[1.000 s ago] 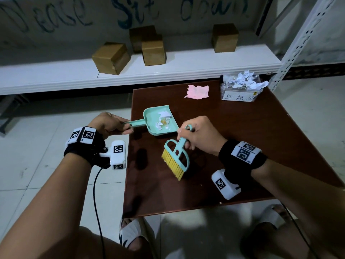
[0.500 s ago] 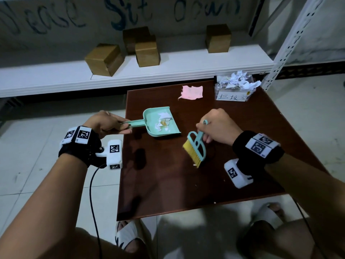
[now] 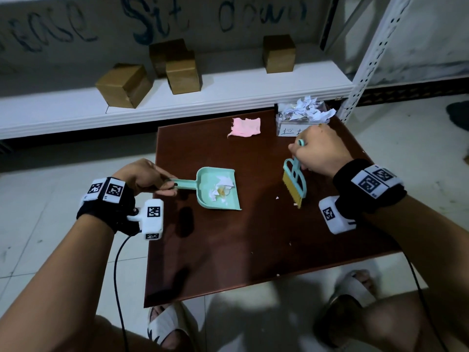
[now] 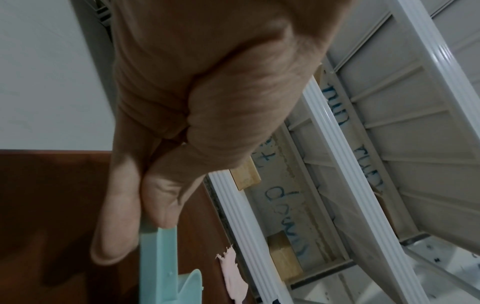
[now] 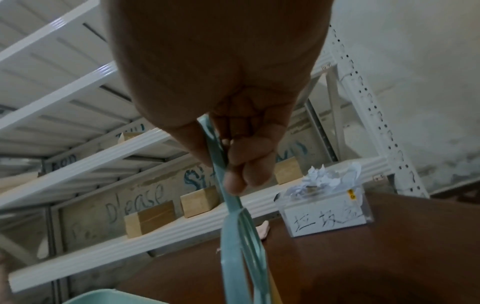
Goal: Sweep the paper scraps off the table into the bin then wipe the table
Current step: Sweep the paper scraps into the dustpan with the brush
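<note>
Left hand (image 3: 142, 177) grips the dustpan (image 3: 218, 190) holding scraps (image 3: 222, 190), mid-worktop (image 3: 253, 250); right hand (image 3: 317, 151) grips the brush (image 3: 294, 185). Bin (image 3: 302, 118) at 1 o'clock, cloth (image 3: 245, 127) at 12. Right-wrist view shows the bin's label (image 5: 324, 220).

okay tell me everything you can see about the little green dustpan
The dustpan is small, mint green and looks like plastic, with a shallow scoop and a straight thin handle. It sits near the left edge of the brown table, mouth toward the near-right, handle pointing left. The left hand grips the handle end. Inside lie crumpled white paper scraps, one yellowish. The brush is apart from it, to its right.
</note>
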{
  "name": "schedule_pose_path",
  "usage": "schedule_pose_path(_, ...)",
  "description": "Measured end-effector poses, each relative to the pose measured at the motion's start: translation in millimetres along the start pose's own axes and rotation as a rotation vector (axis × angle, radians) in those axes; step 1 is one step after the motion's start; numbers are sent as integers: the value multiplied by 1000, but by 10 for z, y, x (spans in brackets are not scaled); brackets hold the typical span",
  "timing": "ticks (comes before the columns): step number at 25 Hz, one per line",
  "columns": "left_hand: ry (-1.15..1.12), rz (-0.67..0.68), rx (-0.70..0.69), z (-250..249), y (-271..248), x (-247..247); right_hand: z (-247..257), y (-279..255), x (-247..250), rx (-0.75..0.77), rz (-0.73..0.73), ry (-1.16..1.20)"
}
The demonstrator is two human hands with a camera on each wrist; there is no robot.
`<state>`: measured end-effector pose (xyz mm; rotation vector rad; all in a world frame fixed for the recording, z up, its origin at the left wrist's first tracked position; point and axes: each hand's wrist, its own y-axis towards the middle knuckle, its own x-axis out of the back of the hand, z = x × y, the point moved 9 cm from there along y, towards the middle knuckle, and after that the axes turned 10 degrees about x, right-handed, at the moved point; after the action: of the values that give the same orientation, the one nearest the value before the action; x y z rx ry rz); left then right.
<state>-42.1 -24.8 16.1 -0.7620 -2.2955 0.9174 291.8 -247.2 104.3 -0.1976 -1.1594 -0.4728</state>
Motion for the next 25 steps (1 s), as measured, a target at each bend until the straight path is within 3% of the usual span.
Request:
schedule_pose_path(2, 29, 0, -3, -5, 18, -58, -24, -18, 7, 22, 15, -89)
schedule_pose_path(5, 93, 18, -13, -21, 13, -163, 32, -70, -175, 107, 164, -169)
schedule_pose_path(9, 208, 23, -36, -55, 9, -252, 180, -160, -350, 153, 231, -138)
schedule_pose_path(17, 278, 138, 5, -63, -185, -654, 478, -90, -469, 212, 81, -6)
schedule_pose_path(22, 273, 161, -12, -122, -254, -798, 561, -18, -554, 231, 70, 107)
schedule_pose_path(25, 265, 155, -18, -132, -231, -806, 524, 39, -418, 204, -28, 198)
